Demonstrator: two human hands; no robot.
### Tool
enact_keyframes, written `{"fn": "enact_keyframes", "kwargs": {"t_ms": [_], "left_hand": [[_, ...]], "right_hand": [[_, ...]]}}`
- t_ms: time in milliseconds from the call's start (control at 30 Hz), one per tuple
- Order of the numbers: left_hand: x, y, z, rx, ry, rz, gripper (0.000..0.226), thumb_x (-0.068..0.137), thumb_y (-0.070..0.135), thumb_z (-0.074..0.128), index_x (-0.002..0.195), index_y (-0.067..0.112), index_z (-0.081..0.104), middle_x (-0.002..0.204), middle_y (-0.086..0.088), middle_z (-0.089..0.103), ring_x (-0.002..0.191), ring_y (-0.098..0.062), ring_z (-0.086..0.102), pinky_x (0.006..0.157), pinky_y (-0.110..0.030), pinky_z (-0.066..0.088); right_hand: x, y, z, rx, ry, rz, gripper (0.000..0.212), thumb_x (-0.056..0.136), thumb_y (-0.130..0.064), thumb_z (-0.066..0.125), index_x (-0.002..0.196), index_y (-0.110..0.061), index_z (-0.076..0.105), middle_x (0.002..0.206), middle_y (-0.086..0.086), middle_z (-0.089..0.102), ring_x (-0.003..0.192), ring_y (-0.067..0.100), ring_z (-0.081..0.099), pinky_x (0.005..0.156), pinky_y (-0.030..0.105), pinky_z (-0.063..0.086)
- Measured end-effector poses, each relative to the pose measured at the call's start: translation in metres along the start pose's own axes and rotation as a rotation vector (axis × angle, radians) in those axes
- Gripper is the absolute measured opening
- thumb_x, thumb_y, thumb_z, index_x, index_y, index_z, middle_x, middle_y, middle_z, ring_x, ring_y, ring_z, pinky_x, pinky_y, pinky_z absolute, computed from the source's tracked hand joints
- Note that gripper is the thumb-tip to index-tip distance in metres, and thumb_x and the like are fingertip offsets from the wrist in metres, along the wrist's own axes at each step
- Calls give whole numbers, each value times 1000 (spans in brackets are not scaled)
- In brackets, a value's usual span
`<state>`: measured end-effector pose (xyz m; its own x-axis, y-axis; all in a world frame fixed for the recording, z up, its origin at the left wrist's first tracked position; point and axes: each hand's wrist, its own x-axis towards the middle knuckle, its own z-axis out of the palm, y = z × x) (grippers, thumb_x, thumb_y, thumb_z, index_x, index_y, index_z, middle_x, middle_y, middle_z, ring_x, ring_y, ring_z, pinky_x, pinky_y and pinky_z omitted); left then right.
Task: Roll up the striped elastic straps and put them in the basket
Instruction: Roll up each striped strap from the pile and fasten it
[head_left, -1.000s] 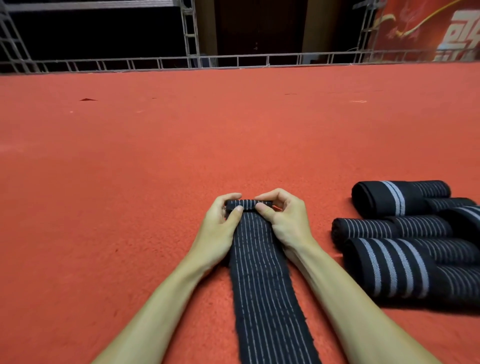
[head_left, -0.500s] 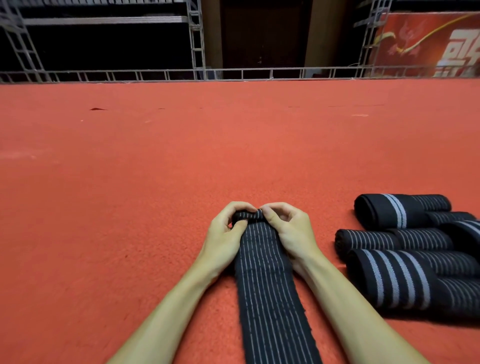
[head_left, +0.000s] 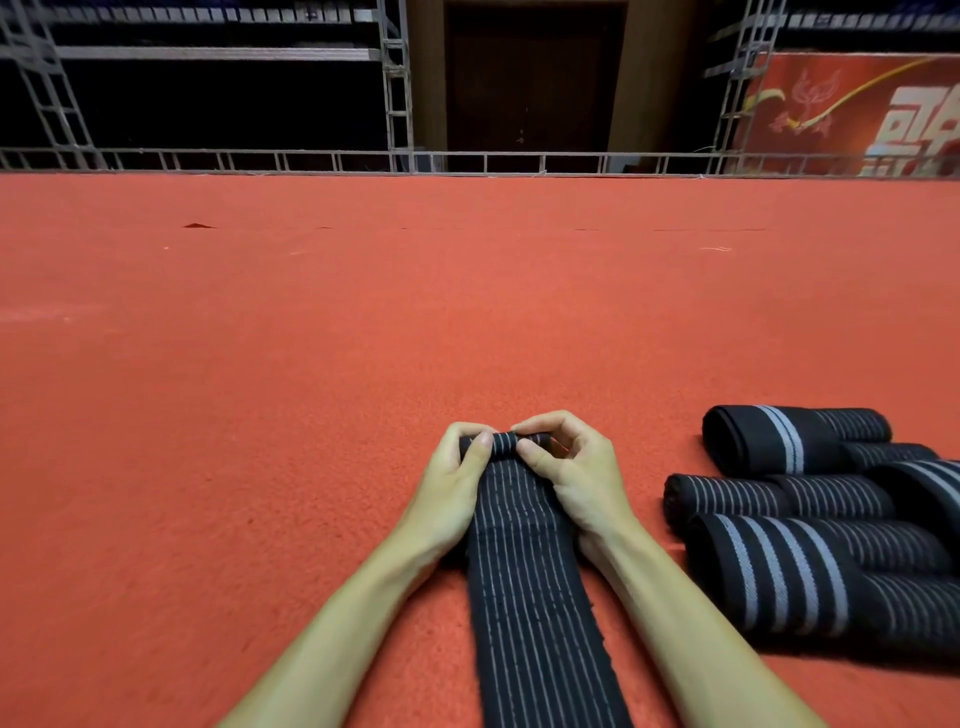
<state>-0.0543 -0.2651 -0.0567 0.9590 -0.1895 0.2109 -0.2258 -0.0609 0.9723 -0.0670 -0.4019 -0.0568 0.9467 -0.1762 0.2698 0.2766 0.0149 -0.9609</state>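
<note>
While the strap (head_left: 524, 597) lay flat on the carpet (head_left: 260, 415), we saw the left hand (head_left: 447, 499) and right hand (head_left: 576, 483) pinching its rolled far end between curled fingers and thumbs. We logged rolled straps (head_left: 795, 519) near, on the right.

A single head-worn wide-angle view looks forward and down, close over the red carpet (head_left: 260, 415).

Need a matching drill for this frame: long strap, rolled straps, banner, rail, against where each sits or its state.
1 long strap
2 rolled straps
3 banner
4 rail

A red, in the background at far right
B lying together on the carpet, right side
C along the carpet's far edge
D far end pinched by left hand and right hand

Pairs: 1-D, 2-B, 3-A, 4-C
</note>
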Motion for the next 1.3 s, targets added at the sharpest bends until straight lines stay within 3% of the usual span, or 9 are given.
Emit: {"fn": "enact_keyframes", "kwargs": {"t_ms": [133, 267, 433, 533, 733, 867, 1033, 1167, 1300], "left_hand": [[-2, 3, -1, -84, 36, 19, 14, 97, 7, 46, 104, 13, 56, 93, 2, 59, 79, -1, 56, 68, -9, 44], [-7, 5, -2, -108, -35, 45, 30, 95, -3, 44, 120, 13, 49, 92, 0, 56, 67, 6, 56, 63, -11, 46], [-6, 2, -3, -74, 14, 81, 42, 92, -7, 45, 124, 20, 47, 101, 0, 53, 73, 8, 55, 68, -12, 45], [-7, 2, -2, -66, -1, 30, 41, 94, -3, 44, 126, 23, 45, 101, 1, 55, 73, 8, 56, 66, -10, 45], [-5, 1, -1, -110, -65, -95, 28, 94, 29, 48, 121, 24, 47, 103, -2, 61, 88, -8, 58, 78, -26, 45], [-6, 1, 0, -16, -36, -67, 23, 101, 26, 39, 122, 19, 45, 108, 0, 57, 94, -7, 55, 80, -21, 43], [-6, 1, -1, -40, 4, -20, 23, 98, 13, 47, 120, 15, 48, 104, 0, 57, 89, -6, 55, 77, -16, 46], [-8, 2, -3, -86, 21, 88, 30, 93, 3, 52, 117, 21, 50, 109, -3, 56, 93, -9, 54, 83, -23, 46], [-7, 2, -4, -156, 21, 146, 44, 86, -7, 55, 118, 24, 53, 106, -4, 55, 95, -11, 53, 85, -24, 46]], "right_hand": [[0, 1, 3, 81, 1, 53, 7, 86, -15, 68, 93, -15, 70, 86, -1, 68, 83, 14, 62, 76, 33, 49], [-2, -1, 3, 17, 7, 71, 21, 88, -31, 65, 83, -11, 71, 77, 1, 69, 74, 13, 62, 71, 31, 48], [-3, -1, 1, 74, -29, 81, 4, 82, -16, 72, 85, -14, 73, 83, 4, 70, 80, 17, 64, 77, 37, 51], [-3, -3, -1, 167, -52, 129, 10, 79, -7, 73, 86, -14, 74, 86, 8, 69, 83, 25, 65, 79, 42, 52], [-3, -2, -4, 171, -93, 168, 20, 78, 4, 70, 81, -15, 73, 82, 7, 68, 80, 23, 64, 71, 36, 53], [-3, -2, -4, 218, -129, 150, 23, 77, 11, 67, 81, -11, 71, 90, 13, 69, 85, 25, 65, 74, 36, 53], [-3, -2, -4, 266, -137, 117, 33, 75, 20, 61, 71, -13, 67, 98, 6, 71, 94, 20, 65, 80, 36, 52], [-4, -2, -2, 247, -170, 95, 29, 76, 7, 66, 97, -12, 70, 97, 9, 68, 89, 19, 65, 76, 31, 54], [-5, -2, 1, 202, -161, 106, 26, 85, -26, 68, 104, -8, 67, 92, 11, 67, 76, 12, 67, 67, 26, 53]]}}
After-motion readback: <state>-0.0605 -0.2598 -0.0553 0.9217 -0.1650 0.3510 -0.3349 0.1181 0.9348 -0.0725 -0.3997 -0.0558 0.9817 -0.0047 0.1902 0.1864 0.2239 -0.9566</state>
